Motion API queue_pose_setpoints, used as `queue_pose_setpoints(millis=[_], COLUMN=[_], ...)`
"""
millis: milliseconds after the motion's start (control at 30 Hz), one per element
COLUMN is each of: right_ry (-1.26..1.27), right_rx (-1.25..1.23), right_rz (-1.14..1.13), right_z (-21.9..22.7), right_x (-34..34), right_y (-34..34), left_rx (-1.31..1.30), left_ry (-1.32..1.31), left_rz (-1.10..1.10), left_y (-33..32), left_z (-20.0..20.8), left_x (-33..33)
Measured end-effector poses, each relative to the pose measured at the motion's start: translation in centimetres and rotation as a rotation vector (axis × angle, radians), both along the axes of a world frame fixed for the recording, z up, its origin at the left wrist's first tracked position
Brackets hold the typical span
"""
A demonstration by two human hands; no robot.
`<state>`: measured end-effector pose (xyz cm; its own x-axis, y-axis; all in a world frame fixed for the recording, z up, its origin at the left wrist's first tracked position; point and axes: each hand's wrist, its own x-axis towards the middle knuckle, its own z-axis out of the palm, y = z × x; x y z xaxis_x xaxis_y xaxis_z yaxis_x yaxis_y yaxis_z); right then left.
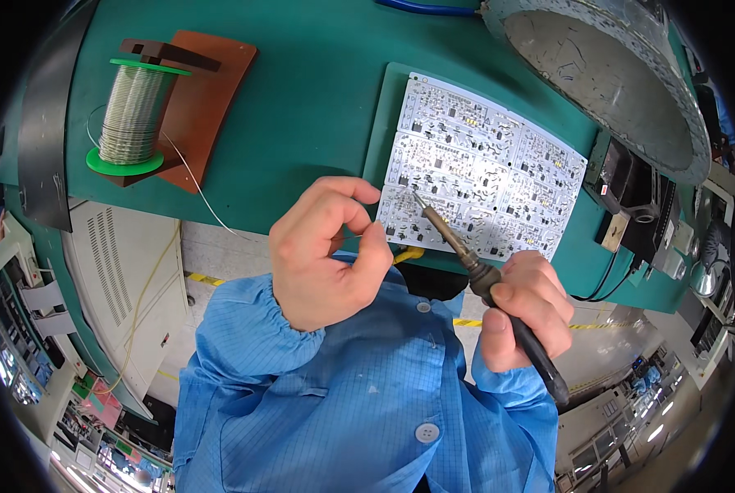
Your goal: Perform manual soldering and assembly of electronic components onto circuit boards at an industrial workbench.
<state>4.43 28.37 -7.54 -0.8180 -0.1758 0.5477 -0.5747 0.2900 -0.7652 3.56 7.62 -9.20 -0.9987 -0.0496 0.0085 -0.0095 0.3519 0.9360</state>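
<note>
My right hand [528,311] is wrapped round the black handle of a soldering iron [458,244]. The iron's tip points up and left, over the left part of a white circuit board panel [503,168] covered with small dark components; whether it touches the panel I cannot tell. My left hand [326,251] is closed in a pinch at the panel's left edge, with a thin solder wire [193,171] between thumb and fingers. That wire comes from a green-ended spool [131,115] at the upper left and passes out of sight behind the hand.
The spool sits on a brown stand [211,107] on the green table [310,99]. A large grey metal hood [606,82] hangs over the far right corner. Below it is a black holder [634,185] with cables. A pale cabinet [125,287] stands at the left.
</note>
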Motion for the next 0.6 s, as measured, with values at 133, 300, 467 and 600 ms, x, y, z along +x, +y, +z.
queue_pose_setpoints(millis=[133,300,467,600], right_ry=[-0.039,-0.069,-0.071,-0.06], right_rx=[0.045,0.056,0.059,0.095], right_rz=[0.01,0.002,0.005,0.015], right_z=[-0.02,0.0,0.1,0.4], right_x=[-0.28,-0.24,-0.41,-0.52], right_y=[-0.41,-0.53,-0.57,-0.73], left_rx=[0.053,0.07,0.049,0.057], left_ry=[0.036,-0.02,0.003,0.014], left_rz=[-0.023,-0.024,-0.02,-0.01], left_y=[-0.39,-0.48,-0.34,-0.34], left_z=[-0.24,0.29,0.13,0.2], left_x=[-0.01,0.04,-0.09,-0.13])
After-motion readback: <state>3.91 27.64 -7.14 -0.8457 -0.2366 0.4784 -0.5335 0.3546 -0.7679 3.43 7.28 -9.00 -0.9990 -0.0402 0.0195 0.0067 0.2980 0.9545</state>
